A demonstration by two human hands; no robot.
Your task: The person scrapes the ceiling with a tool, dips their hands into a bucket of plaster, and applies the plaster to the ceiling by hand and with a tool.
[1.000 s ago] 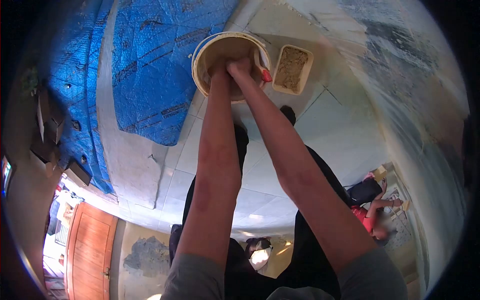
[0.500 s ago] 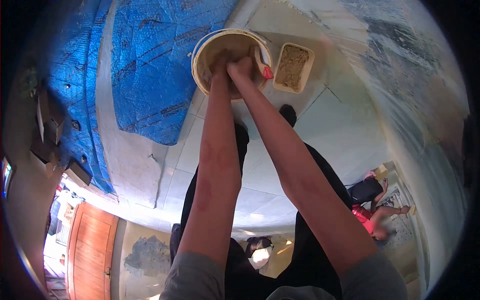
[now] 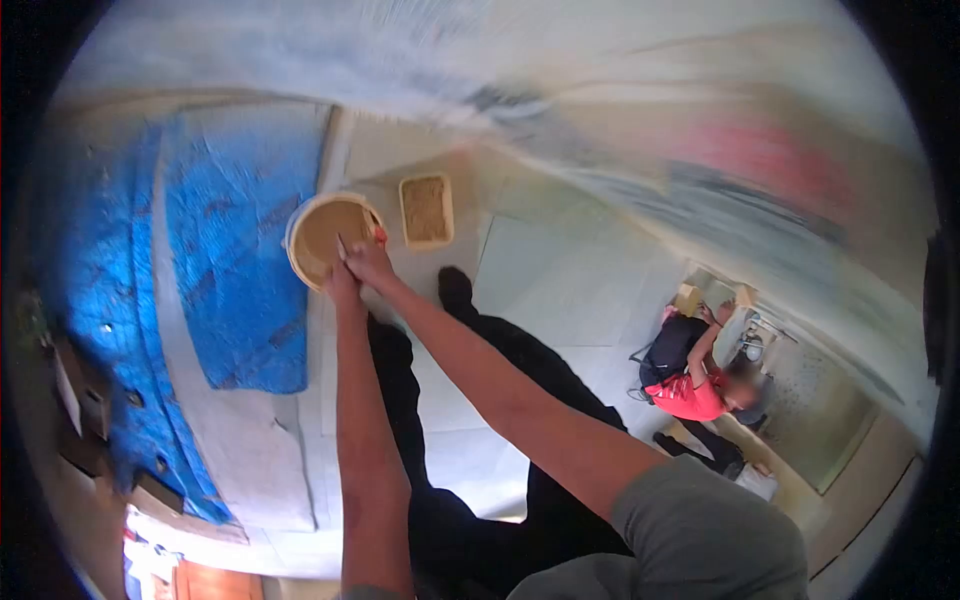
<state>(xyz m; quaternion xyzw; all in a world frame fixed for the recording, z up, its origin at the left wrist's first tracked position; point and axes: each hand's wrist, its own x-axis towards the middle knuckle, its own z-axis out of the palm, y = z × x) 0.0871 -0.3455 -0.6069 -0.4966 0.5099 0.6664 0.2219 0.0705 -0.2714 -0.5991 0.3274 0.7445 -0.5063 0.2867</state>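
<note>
A round cream bucket (image 3: 296, 232) stands on the floor with a light brown surface inside. My left hand (image 3: 343, 283) is closed at the bucket's near rim. My right hand (image 3: 370, 263) is closed beside it, the two close together. A small, thin, pale object (image 3: 341, 246) sticks up from between them over the bucket; it is too small to name, and which hand grips it is unclear. A tool with a red end (image 3: 380, 236) rests at the bucket's right rim. Right of the bucket is a rectangular tub (image 3: 447, 212) holding brown, rough material.
Blue sheeting (image 3: 235, 300) lies left of the bucket, with a pale strip (image 3: 255, 455) beside it. A person in red (image 3: 690, 395) crouches at the right near a recessed area. Pale floor tiles (image 3: 560, 290) and a wall are in view. An orange door (image 3: 215, 582) shows lower left.
The view has turned, so the bucket and tub appear lower and further left. My hands have come up from deep inside the bucket to its near rim, and the thin pale object now shows.
</note>
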